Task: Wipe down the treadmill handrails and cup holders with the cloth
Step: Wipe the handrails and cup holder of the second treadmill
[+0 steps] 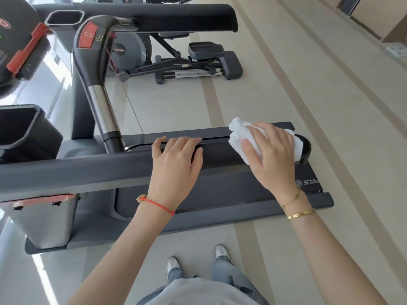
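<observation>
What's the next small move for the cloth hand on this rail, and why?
Probably slide the right hand with the white cloth along the near handrail toward the left hand. The cloth sits pressed near the rail's rounded end, so the long stretch toward the console looks unwiped. The left hand, resting on the rail, may need to shift aside.

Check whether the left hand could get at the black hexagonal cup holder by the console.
Probably yes: the left hand rests free on the dark handrail, and nothing blocks the cup holder.
</observation>
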A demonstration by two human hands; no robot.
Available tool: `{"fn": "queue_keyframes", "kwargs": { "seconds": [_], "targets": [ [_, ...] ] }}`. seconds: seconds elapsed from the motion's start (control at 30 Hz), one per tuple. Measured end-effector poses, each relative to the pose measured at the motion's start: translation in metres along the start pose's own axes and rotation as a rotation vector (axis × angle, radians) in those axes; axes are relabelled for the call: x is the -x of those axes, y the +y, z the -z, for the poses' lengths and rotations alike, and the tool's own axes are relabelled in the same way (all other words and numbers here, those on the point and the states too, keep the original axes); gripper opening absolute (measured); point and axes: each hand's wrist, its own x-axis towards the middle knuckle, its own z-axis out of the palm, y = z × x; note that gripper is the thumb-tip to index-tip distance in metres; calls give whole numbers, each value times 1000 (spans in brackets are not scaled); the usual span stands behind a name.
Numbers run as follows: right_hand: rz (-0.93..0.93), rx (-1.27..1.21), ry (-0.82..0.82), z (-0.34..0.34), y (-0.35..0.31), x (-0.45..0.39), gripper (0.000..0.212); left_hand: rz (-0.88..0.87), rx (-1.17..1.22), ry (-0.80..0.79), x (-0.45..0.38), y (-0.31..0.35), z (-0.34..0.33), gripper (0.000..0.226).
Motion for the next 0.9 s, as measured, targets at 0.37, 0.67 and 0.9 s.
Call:
{"fn": "queue_keyframes", "kwargs": {
  "seconds": [0.37, 0.67, 0.9],
  "targets": [
    [-359, -547, -170, 23, 101, -7, 18, 35, -30, 49, -27, 99, -50, 33],
    [-416, -808, -130, 26, 118, 27, 22, 91, -78, 146, -32, 124, -68, 35],
    [-572, -930, -503, 22, 142, -14, 25, 81, -93, 184, -33, 122, -72, 32]
  ]
}}
